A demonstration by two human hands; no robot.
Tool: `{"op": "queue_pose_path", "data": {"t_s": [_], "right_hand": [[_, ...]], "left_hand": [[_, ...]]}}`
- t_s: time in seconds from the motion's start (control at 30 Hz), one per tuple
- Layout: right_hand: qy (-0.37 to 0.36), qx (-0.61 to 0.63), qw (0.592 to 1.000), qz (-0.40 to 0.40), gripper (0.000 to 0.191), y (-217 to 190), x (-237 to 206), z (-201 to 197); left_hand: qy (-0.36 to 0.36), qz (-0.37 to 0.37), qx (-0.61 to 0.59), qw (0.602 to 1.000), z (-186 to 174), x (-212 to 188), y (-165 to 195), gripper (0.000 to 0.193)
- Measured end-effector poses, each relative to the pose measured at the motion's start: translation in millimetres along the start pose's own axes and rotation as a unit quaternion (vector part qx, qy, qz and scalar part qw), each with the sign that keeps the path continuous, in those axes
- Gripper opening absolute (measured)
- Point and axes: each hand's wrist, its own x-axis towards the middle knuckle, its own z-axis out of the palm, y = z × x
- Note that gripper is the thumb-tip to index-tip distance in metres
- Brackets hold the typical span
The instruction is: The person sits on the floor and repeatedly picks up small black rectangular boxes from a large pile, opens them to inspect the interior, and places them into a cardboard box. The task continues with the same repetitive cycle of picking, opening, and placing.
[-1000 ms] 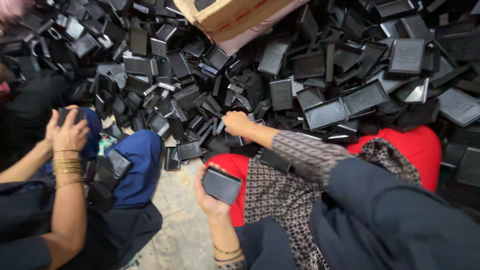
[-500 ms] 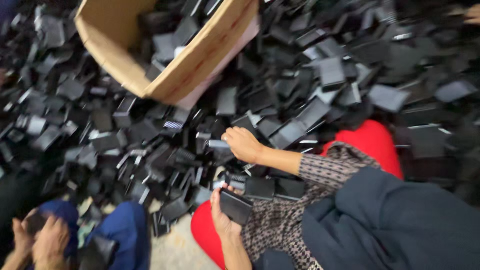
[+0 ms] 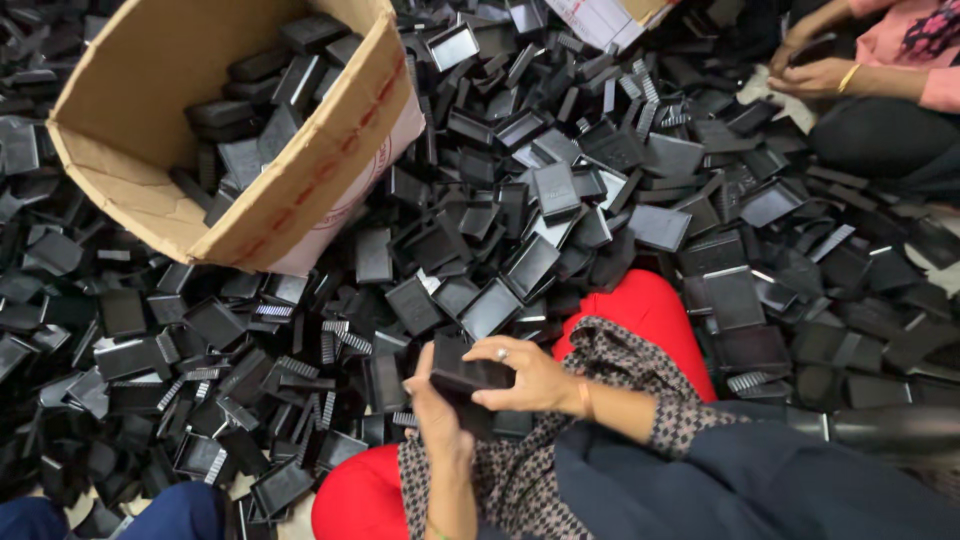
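Moved: right hand (image 3: 535, 378) left the pile, joining left hand (image 3: 432, 410) on black plastic case (image 3: 468, 376).
Fingers: both clamped on case.
Landmark: cardboard box (image 3: 300, 190) up-left of case.

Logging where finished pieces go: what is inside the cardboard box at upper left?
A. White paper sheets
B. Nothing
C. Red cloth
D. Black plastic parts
D: the box lies tipped open, with black parts piled inside, like those heaped around it.
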Motion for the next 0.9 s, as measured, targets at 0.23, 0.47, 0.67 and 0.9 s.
{"op": "queue_pose_path", "data": {"t_s": [0.23, 0.47, 0.67, 0.9], "right_hand": [[0.011, 0.074, 0.997, -0.011, 0.059, -14, -12, 29], [0.019, 0.078, 0.997, -0.019, 0.063, -9, -25, 28], [-0.017, 0.382, 0.902, 0.202, 0.055, 6, -9, 39], [-0.009, -0.013, 1.0, -0.009, 0.038, -51, 56, 8]], "left_hand": [[0.048, 0.068, -0.038, 0.996, -1, -13, 12, 0.077], [0.009, 0.173, 0.029, 0.985, 23, -29, 1, 0.05], [-0.037, 0.137, -0.065, 0.988, 28, -28, 33, 0.056], [-0.018, 0.243, -0.065, 0.968, 7, -29, 42, 0.055]]}}
